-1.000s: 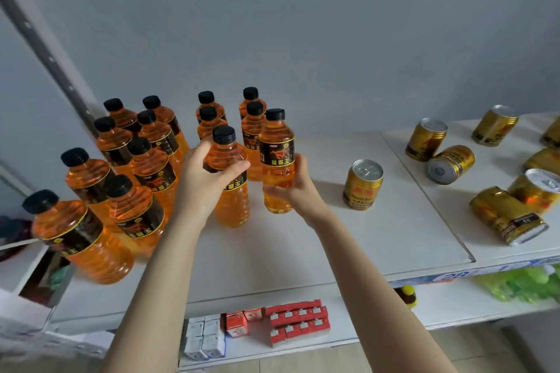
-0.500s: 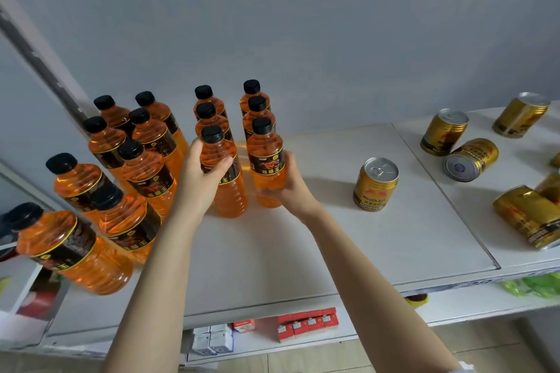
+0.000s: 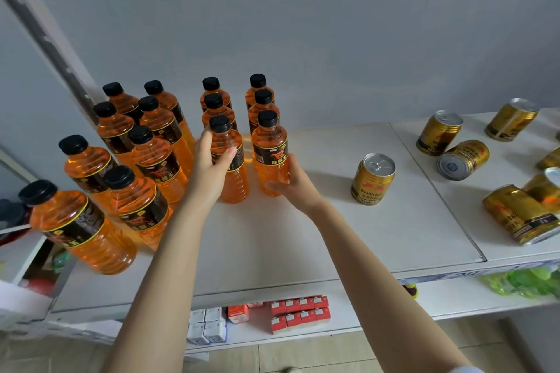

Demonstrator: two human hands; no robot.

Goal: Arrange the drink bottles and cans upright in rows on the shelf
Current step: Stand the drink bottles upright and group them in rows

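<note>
On the white shelf (image 3: 272, 239), the left hand (image 3: 209, 172) wraps around an upright orange drink bottle (image 3: 230, 160), fingers curled over its shoulder just below the black cap. The right hand (image 3: 288, 182) grips the lower body of the neighbouring bottle (image 3: 269, 151), which also stands upright, at the front of its row. Further bottles (image 3: 145, 160) stand in rows to the left and behind. To the right, one gold can (image 3: 373, 179) stands upright alone, while several gold cans (image 3: 463, 159) lie on their sides farther along the shelf.
</note>
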